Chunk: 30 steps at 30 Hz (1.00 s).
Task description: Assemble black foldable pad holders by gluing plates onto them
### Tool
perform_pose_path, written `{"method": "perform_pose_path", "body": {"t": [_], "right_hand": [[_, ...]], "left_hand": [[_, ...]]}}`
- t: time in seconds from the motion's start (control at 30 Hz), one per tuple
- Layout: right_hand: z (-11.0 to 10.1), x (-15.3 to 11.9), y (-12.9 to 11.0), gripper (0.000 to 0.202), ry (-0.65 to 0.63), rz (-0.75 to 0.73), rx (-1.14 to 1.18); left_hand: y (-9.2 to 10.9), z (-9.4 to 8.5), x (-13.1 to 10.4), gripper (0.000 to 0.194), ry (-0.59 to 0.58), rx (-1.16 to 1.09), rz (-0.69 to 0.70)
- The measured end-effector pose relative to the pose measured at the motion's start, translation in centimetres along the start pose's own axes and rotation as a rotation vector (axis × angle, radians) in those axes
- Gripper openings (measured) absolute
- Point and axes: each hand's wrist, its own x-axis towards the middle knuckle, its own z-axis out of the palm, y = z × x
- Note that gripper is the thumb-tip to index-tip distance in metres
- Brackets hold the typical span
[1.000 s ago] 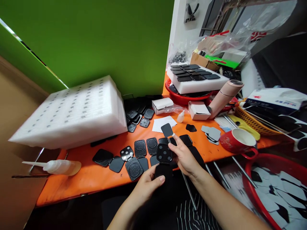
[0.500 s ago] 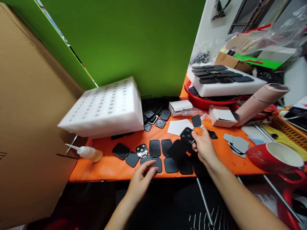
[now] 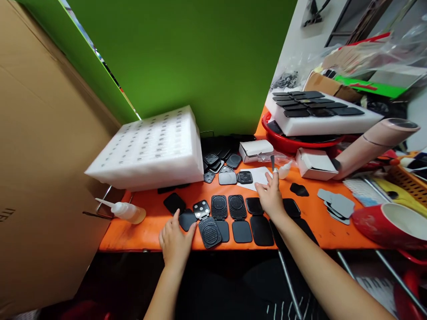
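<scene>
1. Black hinged plate (image 3: 233, 178): open, partly on white paper (image 3: 259, 174).
2. Right hand (image 3: 271, 198): thumb parted, thin dark pad (image 3: 272, 163) held at fingertips.
3. Left hand (image 3: 175, 242): fingers spread beside black squares (image 3: 187, 219), contact unclear.

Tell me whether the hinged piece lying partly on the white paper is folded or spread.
Spread: its plain plate and dotted plate lie side by side, the hinge showing between them.

This looks like a small workshop, a hand-assembly corner — an orange-covered bench (image 3: 140, 242) set with rows of black hinged plates (image 3: 236, 206), a long-nozzled squeeze bottle (image 3: 128, 214) and a white foam block (image 3: 163, 171) with rows of slots — with packaging clutter (image 3: 353, 62) piled behind.
</scene>
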Motion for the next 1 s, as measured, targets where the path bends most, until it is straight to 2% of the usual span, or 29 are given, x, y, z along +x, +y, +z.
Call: {"method": "perform_pose_path", "body": {"t": [0.13,0.27,0.3,0.37,0.47,0.6,0.7,0.83,0.9,1.0], "right_hand": [[-1.8,-2.5,-0.3,0.075,0.003,-0.111,0.035],[-2.5,-5.4,-0.4,0.07,-0.039,-0.189,0.069],[-2.5,-6.0,-0.4,0.069,-0.054,-0.207,0.069],[-2.5,-7.3,-0.3,0.068,-0.087,-0.235,0.063],[-2.3,-8.5,-0.4,0.067,-0.147,-0.249,0.064],[-1.8,-9.4,-0.4,0.067,-0.199,-0.259,0.071],[-1.6,-9.6,-0.1,0.069,-0.206,-0.27,0.067],[-1.6,-10.0,0.3,0.069,-0.198,-0.268,0.07],[-1.6,-10.1,0.4,0.07,-0.198,-0.267,0.084],[-1.7,-10.2,0.2,0.071,-0.208,-0.232,0.112]], "left_hand": [[-0.6,0.3,0.5,0.065,-0.009,-0.054,0.001],[-0.7,0.2,-0.5,0.051,0.077,-0.136,0.082],[-0.4,0.2,-0.9,0.049,0.063,-0.172,0.125],[0.6,0.1,-1.8,0.051,-0.043,-0.217,0.202],[2.2,0.1,-2.5,0.063,-0.191,-0.162,0.216],[3.1,0.5,-2.1,0.075,-0.216,-0.226,0.163],[2.7,1.1,-1.4,0.087,-0.267,-0.501,0.028],[2.2,1.7,-0.8,0.1,-0.405,-1.136,-0.231],[2.1,1.4,-0.9,0.09,-0.478,-1.323,-0.31],[2.4,0.4,-1.4,0.059,-0.634,-1.412,-0.343]]}}
